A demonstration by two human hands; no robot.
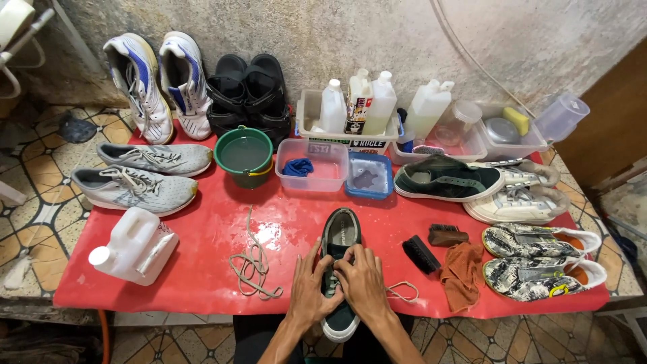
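A glossy red plastic sheet [216,236] is covering the tabletop, shining wet near its middle. The dark green sneaker [340,269] is looking like matt canvas with a smooth white rubber toe. At the front left corner, a white plastic jug [133,246] is showing a dull sheen. Near the right edge, a rust-brown cloth [462,275] is lying soft and crumpled, and the wall behind is looking rough.
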